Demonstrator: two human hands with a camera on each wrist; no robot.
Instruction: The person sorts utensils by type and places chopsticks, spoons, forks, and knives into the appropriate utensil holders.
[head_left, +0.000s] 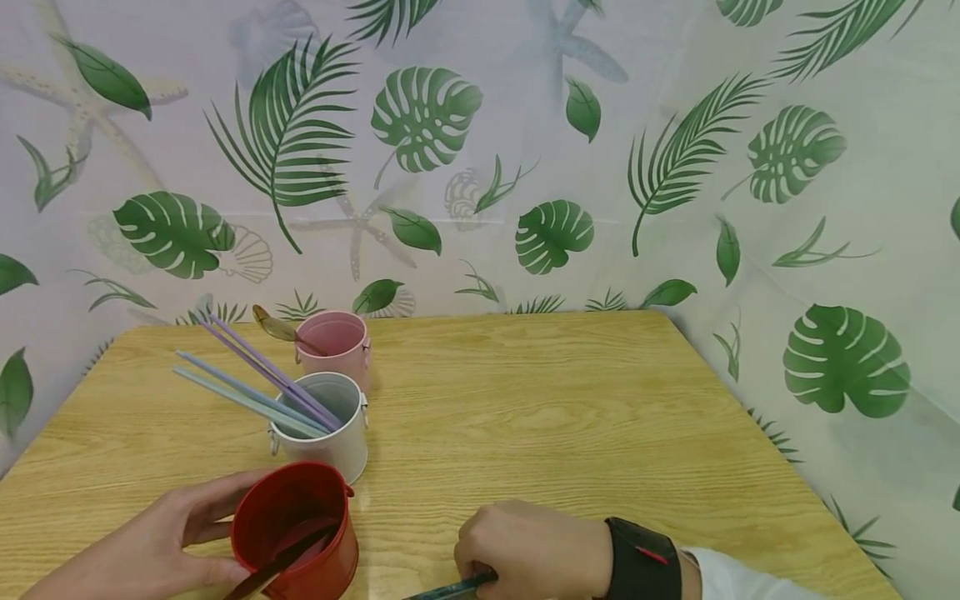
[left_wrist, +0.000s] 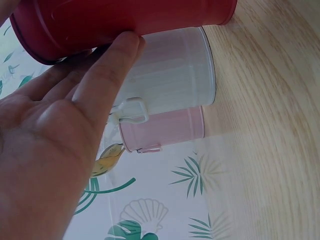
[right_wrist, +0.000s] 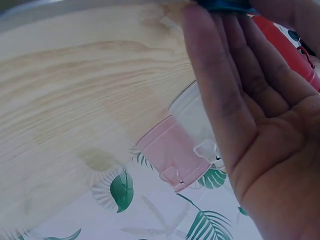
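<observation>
My left hand (head_left: 161, 533) holds a small red bucket (head_left: 330, 550) at its left side, thumb on the near side and fingers beyond. The bucket tilts toward me, with a dark brown stick-like piece (head_left: 281, 560) leaning out over its rim. In the left wrist view, fingertips (left_wrist: 127, 47) press on the red wall. My right hand (head_left: 517, 546) pinches a slim, glossy teal thing (head_left: 450, 588) low over the table, right of the bucket; I cannot tell what kind it is. The right wrist view shows only a short piece of it between thumb and fingers.
Behind the red bucket stands a white bucket (head_left: 341, 454) with several purple, blue and pale green straws (head_left: 255, 392). A pink bucket (head_left: 348, 350) farther back holds an amber spoon (head_left: 273, 323). Leaf-patterned cloth (head_left: 480, 167) borders the wood-grain table (head_left: 540, 400).
</observation>
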